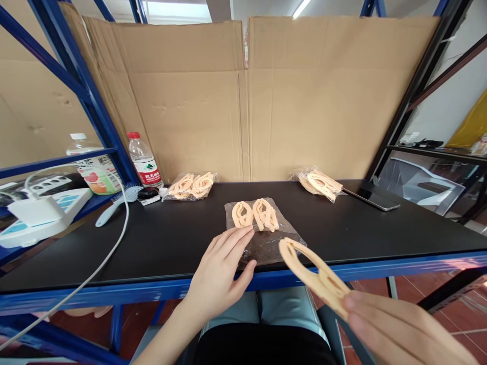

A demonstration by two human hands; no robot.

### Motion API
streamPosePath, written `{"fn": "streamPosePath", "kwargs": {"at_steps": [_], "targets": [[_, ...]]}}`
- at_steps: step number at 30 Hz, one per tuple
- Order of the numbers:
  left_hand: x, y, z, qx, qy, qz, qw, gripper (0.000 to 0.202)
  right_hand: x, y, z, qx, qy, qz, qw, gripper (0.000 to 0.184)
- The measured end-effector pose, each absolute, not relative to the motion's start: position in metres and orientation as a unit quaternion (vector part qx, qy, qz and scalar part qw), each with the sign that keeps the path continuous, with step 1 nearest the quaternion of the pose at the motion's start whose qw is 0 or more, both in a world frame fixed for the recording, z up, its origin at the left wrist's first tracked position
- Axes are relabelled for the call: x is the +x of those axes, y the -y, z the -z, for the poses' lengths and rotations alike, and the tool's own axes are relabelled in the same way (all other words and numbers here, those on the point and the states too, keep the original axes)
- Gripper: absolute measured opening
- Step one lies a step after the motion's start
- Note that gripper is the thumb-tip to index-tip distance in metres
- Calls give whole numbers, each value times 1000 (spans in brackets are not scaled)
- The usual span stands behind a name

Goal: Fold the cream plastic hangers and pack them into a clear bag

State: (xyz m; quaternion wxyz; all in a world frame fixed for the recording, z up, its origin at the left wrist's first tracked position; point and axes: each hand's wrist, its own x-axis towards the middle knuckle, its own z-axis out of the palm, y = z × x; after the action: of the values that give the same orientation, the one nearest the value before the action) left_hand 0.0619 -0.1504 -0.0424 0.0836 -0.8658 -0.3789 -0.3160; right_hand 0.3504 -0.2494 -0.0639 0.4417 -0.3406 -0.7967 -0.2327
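Observation:
My right hand (395, 324) pinches one end of a large beige plastic clothes peg (319, 271). The peg is raised in front of the table's near edge, its looped end pointing up and to the left. My left hand (224, 274) is open, with its fingers stretched out over the lower left part of a clear plastic bag (266, 248). Inside the bag's far part lie several beige pegs (265, 214), grouped in two bunches. The bag's near part looks flat.
Two more bags of pegs (192, 185) (319, 182) lie at the back of the black table (182, 243). A phone (375, 197) is at the right. Leftward are a water bottle (144, 159), a hairbrush (117, 203) and a white cable (102, 274). Cardboard (182, 111) walls the back.

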Motion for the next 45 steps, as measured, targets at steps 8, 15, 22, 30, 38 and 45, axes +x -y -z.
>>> {"fn": "streamPosePath", "kwargs": {"at_steps": [8, 15, 22, 30, 38, 45], "targets": [[62, 152, 41, -872, 382, 296, 83, 61, 284, 195, 44, -252, 846, 203, 424, 41], [61, 151, 42, -871, 377, 304, 86, 65, 253, 162, 42, -269, 826, 271, 414, 26], [60, 151, 44, -869, 380, 304, 91, 63, 238, 141, 48, -323, 818, 315, 355, 26], [59, 152, 43, -867, 384, 304, 87, 63, 228, 128, 47, -368, 828, 336, 258, 19], [60, 150, 43, -871, 382, 297, 81, 61, 222, 123, 42, -409, 812, 354, 220, 19], [60, 150, 43, -874, 378, 290, 92, 60, 227, 122, 36, -426, 821, 309, 221, 17]]}}
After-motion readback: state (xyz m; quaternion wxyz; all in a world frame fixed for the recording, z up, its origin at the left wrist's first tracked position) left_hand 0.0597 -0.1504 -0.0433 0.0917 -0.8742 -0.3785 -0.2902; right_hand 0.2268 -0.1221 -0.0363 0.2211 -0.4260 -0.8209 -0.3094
